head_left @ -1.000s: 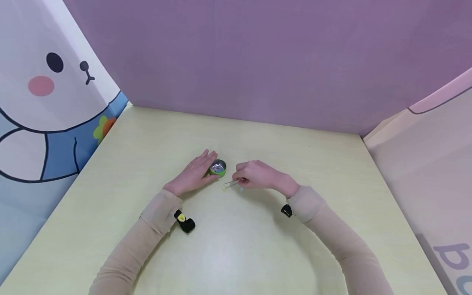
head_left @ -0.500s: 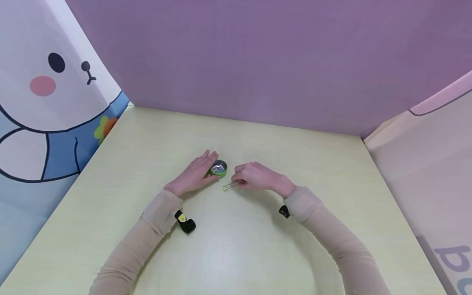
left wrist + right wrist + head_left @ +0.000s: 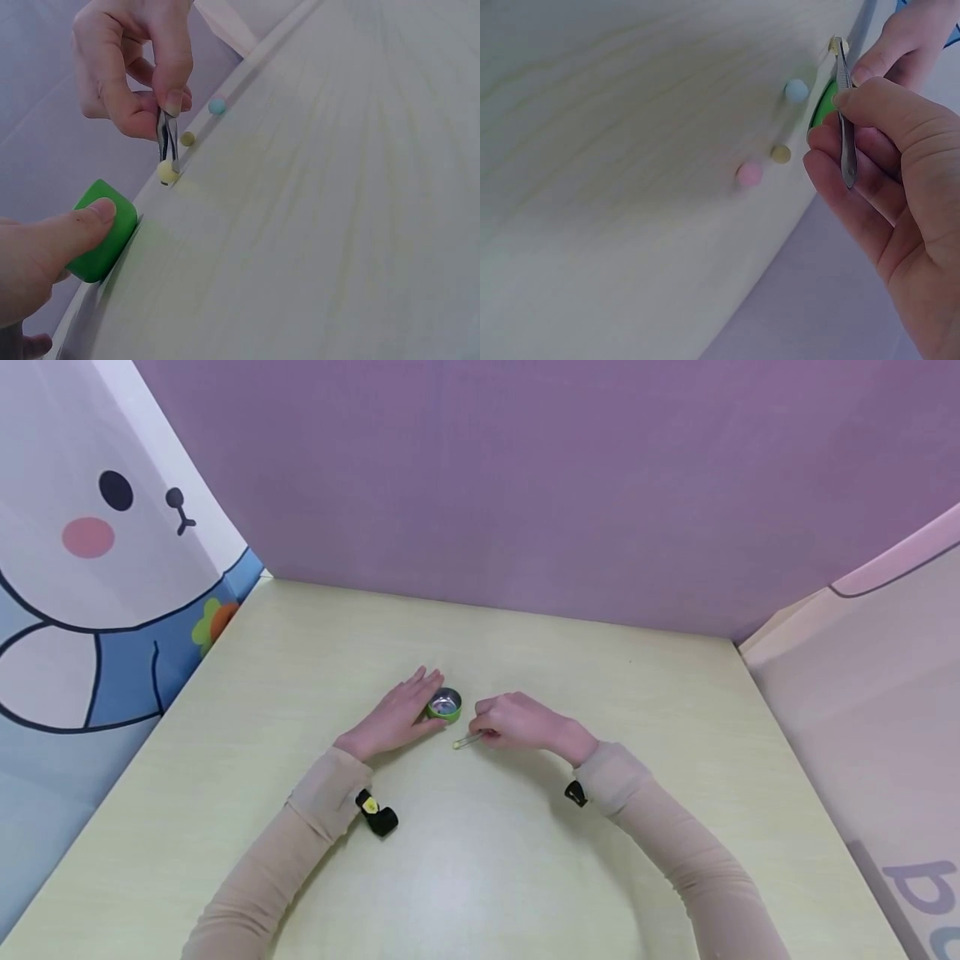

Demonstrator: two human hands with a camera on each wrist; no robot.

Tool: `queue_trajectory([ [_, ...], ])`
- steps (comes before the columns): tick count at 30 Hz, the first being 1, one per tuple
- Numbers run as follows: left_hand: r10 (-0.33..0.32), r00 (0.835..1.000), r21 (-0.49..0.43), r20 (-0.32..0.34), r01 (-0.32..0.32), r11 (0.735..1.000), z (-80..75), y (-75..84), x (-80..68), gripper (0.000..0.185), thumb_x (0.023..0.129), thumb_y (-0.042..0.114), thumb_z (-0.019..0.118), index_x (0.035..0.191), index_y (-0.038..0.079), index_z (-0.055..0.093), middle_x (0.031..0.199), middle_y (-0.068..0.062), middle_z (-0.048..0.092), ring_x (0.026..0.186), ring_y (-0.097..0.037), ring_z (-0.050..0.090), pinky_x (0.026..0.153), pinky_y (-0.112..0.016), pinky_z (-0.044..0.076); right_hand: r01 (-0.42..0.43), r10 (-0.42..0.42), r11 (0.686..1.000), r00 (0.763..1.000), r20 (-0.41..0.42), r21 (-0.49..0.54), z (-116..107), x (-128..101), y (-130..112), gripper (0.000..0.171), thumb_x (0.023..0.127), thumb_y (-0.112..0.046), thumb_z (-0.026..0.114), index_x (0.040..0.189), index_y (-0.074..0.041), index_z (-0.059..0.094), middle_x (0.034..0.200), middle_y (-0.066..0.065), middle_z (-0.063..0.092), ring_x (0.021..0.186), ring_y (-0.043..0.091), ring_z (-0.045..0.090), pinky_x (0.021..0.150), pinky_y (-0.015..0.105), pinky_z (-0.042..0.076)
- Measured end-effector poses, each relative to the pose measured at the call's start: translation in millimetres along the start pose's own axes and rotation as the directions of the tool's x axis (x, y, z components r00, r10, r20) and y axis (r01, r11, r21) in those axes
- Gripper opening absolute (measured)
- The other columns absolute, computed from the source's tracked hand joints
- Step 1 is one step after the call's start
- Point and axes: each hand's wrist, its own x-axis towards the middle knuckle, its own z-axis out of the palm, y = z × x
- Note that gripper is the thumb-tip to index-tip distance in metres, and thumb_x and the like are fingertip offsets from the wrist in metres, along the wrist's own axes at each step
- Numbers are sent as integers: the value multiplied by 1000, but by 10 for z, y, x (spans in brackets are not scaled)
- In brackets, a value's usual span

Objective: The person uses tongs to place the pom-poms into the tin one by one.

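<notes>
On the bench (image 3: 525, 877), near its middle, our left hand (image 3: 393, 717) lies with straight fingers against the side of the green cup (image 3: 446, 704), the thumb (image 3: 71, 229) pressing its wall so that it stays put. Our right hand (image 3: 517, 720) is pinched round the tweezers (image 3: 468, 739), thumb and forefinger closed on the metal shanks. The tips are together on a yellow bead (image 3: 167, 172), which sits on the bench just beside the cup and, as far as we can tell, is not yet lifted.

We judge that the grip is the whole matter here. We squeeze only enough to hold the bead, since a round bead shoots out sideways if the tips bite too hard or sit off its middle. We lift straight up before we move across, so the bead does not drag on the bench. We keep the left hand firm on the cup, as a light cup will slide if the tweezers knock its rim.

Three more beads lie near the right hand: a blue one (image 3: 796, 90), a dull yellow one (image 3: 780, 154) and a pink one (image 3: 749, 173), each apart from the others. We mind the heel of the right hand, because a brush would set them rolling.
</notes>
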Motion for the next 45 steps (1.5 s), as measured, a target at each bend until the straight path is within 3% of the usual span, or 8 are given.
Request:
queue_trajectory([
  [8,-3,1000,2,7,3,1000,3,-3,7,80,98,42,60,157,3,23,165,-15,21,156,-35,12,126,-58,18,-6,5,1000,999,-39,-13,-47,-17,50,17,84,-5,71,98,-12,77,80,-2,67,66,4,58,61,14,53],
  [24,6,1000,12,0,-6,1000,6,-36,10,82,97,44,60,156,2,23,165,-15,20,155,-36,12,126,-57,17,-22,20,1000,993,-114,-16,-223,97,180,14,83,1,66,86,-10,75,72,-2,59,60,4,47,53,14,41],
  [45,12,1000,-1,5,-12,1000,7,8,25,80,97,41,61,156,2,23,165,-16,21,155,-36,12,126,-56,17,-67,64,998,990,-124,-20,-223,145,243,16,81,2,64,84,-10,73,72,-1,57,61,5,44,53,16,38],
])
